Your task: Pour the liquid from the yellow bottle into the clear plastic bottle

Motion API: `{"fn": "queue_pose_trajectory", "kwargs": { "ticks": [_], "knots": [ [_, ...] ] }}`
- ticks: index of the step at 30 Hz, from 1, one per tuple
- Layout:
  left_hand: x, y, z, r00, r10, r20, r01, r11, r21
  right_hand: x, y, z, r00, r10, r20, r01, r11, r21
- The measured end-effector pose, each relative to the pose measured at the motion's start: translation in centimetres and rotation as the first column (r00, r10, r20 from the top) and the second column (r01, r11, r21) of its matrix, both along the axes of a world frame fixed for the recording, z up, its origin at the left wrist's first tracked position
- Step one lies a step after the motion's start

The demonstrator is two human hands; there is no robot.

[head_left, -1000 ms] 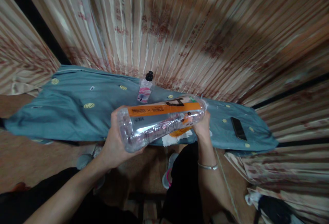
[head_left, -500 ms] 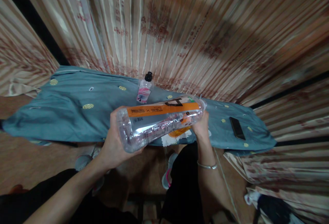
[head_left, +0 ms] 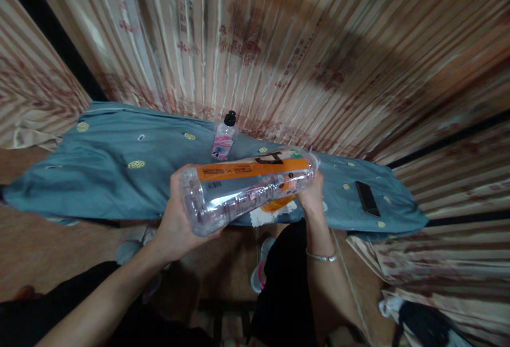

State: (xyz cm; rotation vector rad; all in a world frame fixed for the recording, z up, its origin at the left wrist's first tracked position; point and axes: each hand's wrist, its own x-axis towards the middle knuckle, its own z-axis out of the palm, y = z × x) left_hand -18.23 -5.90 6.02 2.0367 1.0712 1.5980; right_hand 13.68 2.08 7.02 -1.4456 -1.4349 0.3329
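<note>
A large clear plastic bottle (head_left: 247, 190) with an orange and silver label is held on its side in front of me, above the cloth-covered board. Its base points left and its neck end right, slightly farther off. My left hand (head_left: 179, 225) is wrapped round the base end, with most fingers hidden beneath. At the neck end, my right hand (head_left: 313, 195) is closed on the bottle; the bottle hides part of its fingers. Beneath the bottle, an orange and white wrapper-like piece (head_left: 274, 213) partly shows at the cloth's near edge.
A small clear bottle (head_left: 223, 140) with a black cap and pink label stands behind the large one. A dark phone (head_left: 367, 198) lies on the teal cloth (head_left: 107, 161) at right. Striped curtains (head_left: 247, 44) hang behind. My legs are below the near edge.
</note>
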Motion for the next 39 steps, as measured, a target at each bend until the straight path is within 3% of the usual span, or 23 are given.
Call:
{"fn": "queue_pose_trajectory", "kwargs": {
  "ticks": [13,18,25,30,39],
  "knots": [
    [-0.11,0.02,0.29,1.0,-0.008,-0.027,0.007,1.0,-0.026,0.06,0.1,0.05,1.0,-0.022,0.0,0.022,1.0,-0.02],
    [0.12,0.07,0.18,0.999,-0.035,0.035,0.036,0.999,-0.015,0.08,0.13,0.04,1.0,-0.027,0.012,0.027,1.0,-0.013],
    [0.09,-0.23,-0.01,0.998,0.002,0.058,0.004,0.995,-0.102,0.12,0.01,0.07,1.0,-0.023,0.004,0.023,0.999,-0.023],
    [0.01,-0.17,-0.05,0.999,-0.009,0.052,0.013,0.997,-0.073,0.06,0.13,0.09,1.0,-0.026,-0.003,0.026,0.999,-0.034],
    [0.03,-0.27,0.58,0.996,-0.036,0.082,0.045,0.994,-0.101,0.0,0.09,0.01,1.0,-0.008,0.01,0.007,1.0,0.009]
  ]
}}
